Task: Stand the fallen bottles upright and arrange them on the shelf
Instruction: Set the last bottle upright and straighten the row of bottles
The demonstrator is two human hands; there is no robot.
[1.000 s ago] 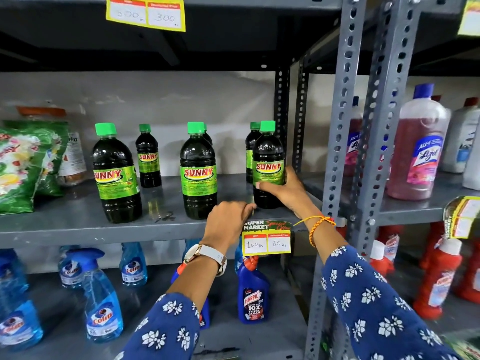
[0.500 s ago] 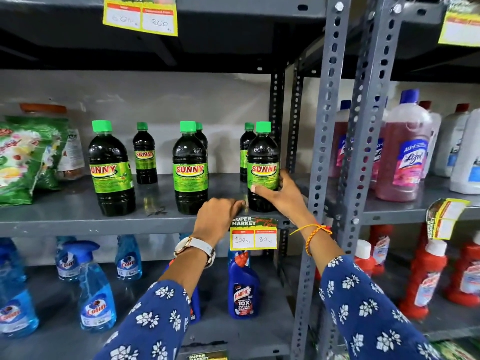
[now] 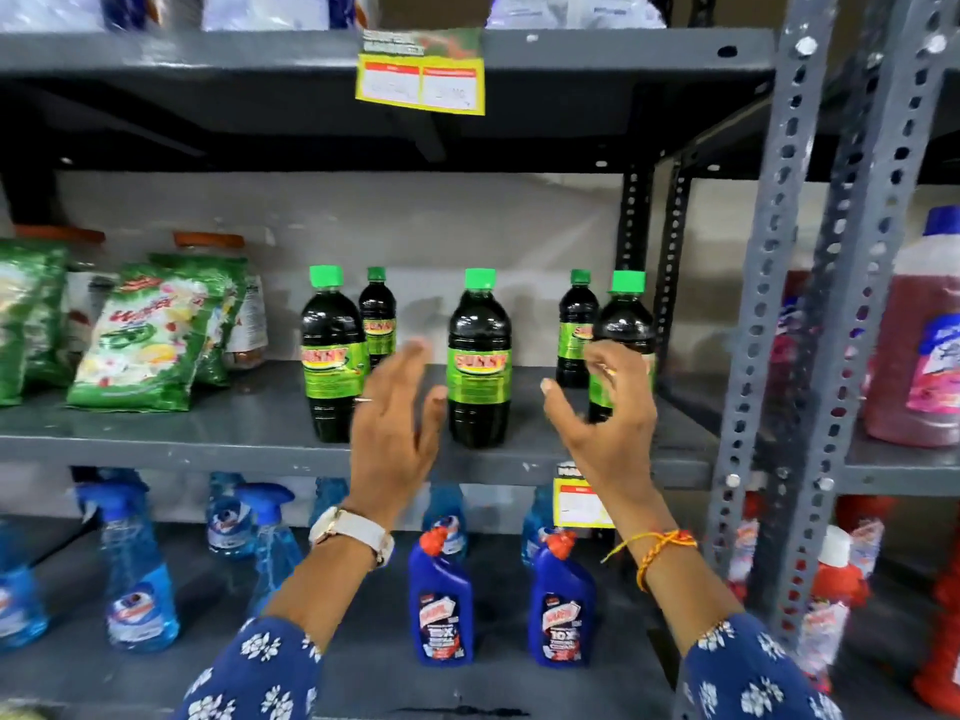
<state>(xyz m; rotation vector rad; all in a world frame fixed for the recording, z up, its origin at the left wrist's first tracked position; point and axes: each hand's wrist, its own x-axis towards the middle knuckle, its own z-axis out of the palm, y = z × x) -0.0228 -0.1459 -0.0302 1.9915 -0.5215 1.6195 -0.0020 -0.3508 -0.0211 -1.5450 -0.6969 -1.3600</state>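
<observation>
Middle shelf (image 3: 156,449) of a grey slotted-steel rack, seen from the wearer's head. Five dark, green-capped SUNNY bottles stand upright on it: three in the front row, namely the left front bottle (image 3: 332,356), the centre front bottle (image 3: 479,361) and the right front bottle (image 3: 621,324), and two smaller-looking ones behind, the left rear bottle (image 3: 377,317) and the right rear bottle (image 3: 575,330). The left hand (image 3: 397,428) is raised with palm open and fingers spread, empty, in front of the gap between the left and centre front bottles; it grips nothing. The right hand (image 3: 605,413) is likewise open, fingers loosely curled, just in front of the right front bottle and partly hiding its label (whether the fingertips touch the bottle cannot be told, owing to blur). A white wristwatch (image 3: 353,532) sits on the left wrist, an orange thread band (image 3: 660,548) on the right. Green detergent pouches (image 3: 140,345) lean at the shelf's left end. Below stand blue spray bottles (image 3: 137,574) and dark-blue toilet-cleaner bottles (image 3: 441,600). A yellow price tag (image 3: 421,77) hangs from the upper shelf edge.
</observation>
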